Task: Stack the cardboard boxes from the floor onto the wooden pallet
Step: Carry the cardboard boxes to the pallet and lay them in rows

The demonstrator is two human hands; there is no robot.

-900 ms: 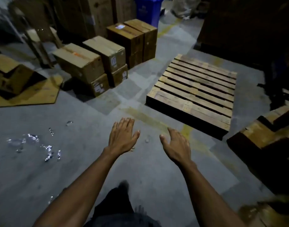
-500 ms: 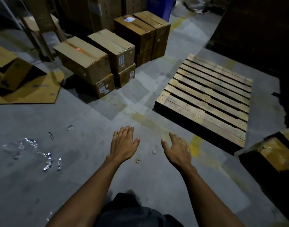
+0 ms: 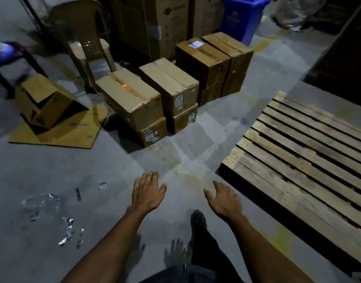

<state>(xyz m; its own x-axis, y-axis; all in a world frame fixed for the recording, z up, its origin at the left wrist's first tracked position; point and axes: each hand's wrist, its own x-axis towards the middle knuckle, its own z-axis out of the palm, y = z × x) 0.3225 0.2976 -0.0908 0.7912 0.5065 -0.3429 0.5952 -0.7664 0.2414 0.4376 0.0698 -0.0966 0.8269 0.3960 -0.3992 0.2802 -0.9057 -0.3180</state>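
Observation:
Several sealed cardboard boxes stand in two-high stacks on the grey floor ahead. The nearest top box [image 3: 130, 97] has orange tape; beside it sits a second stack [image 3: 169, 82], and two darker stacks [image 3: 204, 58] stand behind. A bare wooden pallet [image 3: 302, 156] lies at the right. My left hand [image 3: 148, 190] and my right hand [image 3: 224, 199] reach forward over the floor with fingers spread, holding nothing, well short of the boxes.
An open, tipped box [image 3: 44, 103] rests on flattened cardboard [image 3: 59, 133] at the left. A plastic chair [image 3: 83, 41] and large cartons stand behind the stacks, with a blue bin [image 3: 243, 15] at the back. Shiny foil scraps [image 3: 51, 209] litter the floor.
The view has moved forward and turned left, so the box stacks are closer and more central and the pallet sits further right. Both hands stay spread and hold nothing.

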